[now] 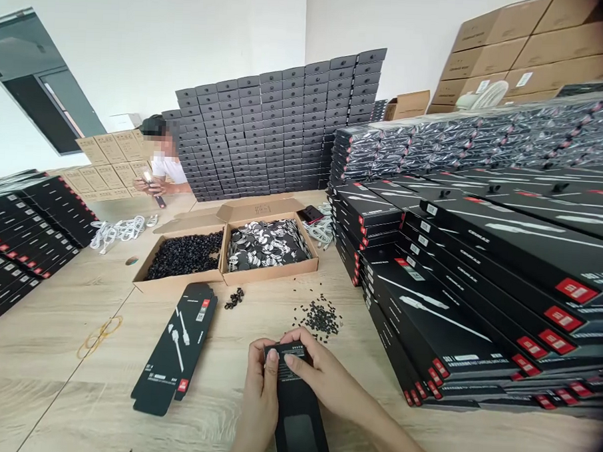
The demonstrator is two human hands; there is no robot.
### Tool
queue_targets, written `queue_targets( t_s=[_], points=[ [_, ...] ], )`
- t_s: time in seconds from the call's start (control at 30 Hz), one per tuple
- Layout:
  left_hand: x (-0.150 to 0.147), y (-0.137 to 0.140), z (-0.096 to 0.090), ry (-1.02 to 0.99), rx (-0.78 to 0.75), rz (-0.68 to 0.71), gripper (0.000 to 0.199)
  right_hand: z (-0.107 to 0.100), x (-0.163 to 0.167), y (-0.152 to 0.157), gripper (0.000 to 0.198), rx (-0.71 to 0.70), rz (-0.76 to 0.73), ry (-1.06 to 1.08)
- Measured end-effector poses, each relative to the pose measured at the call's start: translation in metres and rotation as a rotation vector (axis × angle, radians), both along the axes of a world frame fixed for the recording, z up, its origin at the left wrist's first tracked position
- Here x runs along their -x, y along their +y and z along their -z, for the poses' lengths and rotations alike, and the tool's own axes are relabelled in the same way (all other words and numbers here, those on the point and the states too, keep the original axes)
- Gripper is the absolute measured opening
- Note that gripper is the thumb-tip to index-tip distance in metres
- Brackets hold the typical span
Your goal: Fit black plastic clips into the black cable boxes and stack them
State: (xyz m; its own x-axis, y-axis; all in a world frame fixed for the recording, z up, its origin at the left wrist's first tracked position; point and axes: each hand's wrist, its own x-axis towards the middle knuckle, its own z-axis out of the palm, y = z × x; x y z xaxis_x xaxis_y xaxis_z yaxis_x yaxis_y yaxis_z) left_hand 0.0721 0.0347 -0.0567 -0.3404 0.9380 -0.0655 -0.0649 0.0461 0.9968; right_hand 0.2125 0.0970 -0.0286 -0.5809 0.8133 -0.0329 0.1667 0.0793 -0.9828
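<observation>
Both hands grip a black cable box (300, 416) near the bottom of the view. My left hand (261, 391) is closed on its left side, thumb lying on the printed face. From the right, my right hand (320, 373) holds the upper end, thumb pressed on the face and fingers behind the top edge. Small white print and a dark window panel show on this face. To the left lies a flat, unfolded cable box (176, 347) with white cable pictures and red labels. Just beyond my right hand, tiny black pieces (321, 317) are scattered on the table.
Open cartons hold black clips (185, 254) and black-and-white cards (271, 243). Stacked black boxes (452, 312) crowd the right; others (26, 240) stand left. Rubber bands (99, 337) and white cables (119, 231) lie on the table. A person (167, 170) sits beyond, holding something.
</observation>
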Motion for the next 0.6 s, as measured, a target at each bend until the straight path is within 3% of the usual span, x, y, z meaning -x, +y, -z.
queue_targets(
  t_s=[0.07,0.2,0.27,0.33,0.43,0.47,0.53,0.6],
  points=[
    [0.004,0.003,0.002,-0.007,-0.016,-0.053,0.04,0.007,0.004,-0.003,0.032,0.058,0.008,0.038],
    [0.025,0.012,0.004,-0.029,-0.031,-0.383,0.045,0.018,-0.001,-0.01,0.079,0.267,0.006,0.105],
    [0.04,0.01,0.001,-0.079,-0.018,-0.513,0.044,0.02,-0.01,-0.01,0.074,0.32,-0.024,0.067],
    [0.056,0.001,-0.005,-0.165,0.009,-0.489,0.047,0.018,-0.021,-0.004,0.052,0.297,0.01,0.049],
    [0.08,-0.02,-0.02,-0.292,0.081,-0.251,0.048,0.0,-0.036,0.01,0.034,0.171,0.068,0.007],
    [0.086,-0.025,-0.026,-0.344,0.136,-0.096,0.049,-0.008,-0.037,0.014,0.032,0.129,0.03,-0.03],
    [0.095,-0.029,-0.038,-0.412,0.248,0.374,0.061,-0.024,-0.034,0.019,0.028,0.068,-0.101,-0.104],
    [0.094,-0.025,-0.046,-0.352,0.279,0.717,0.063,-0.033,-0.022,0.02,0.028,0.012,-0.209,-0.142]
  ],
)
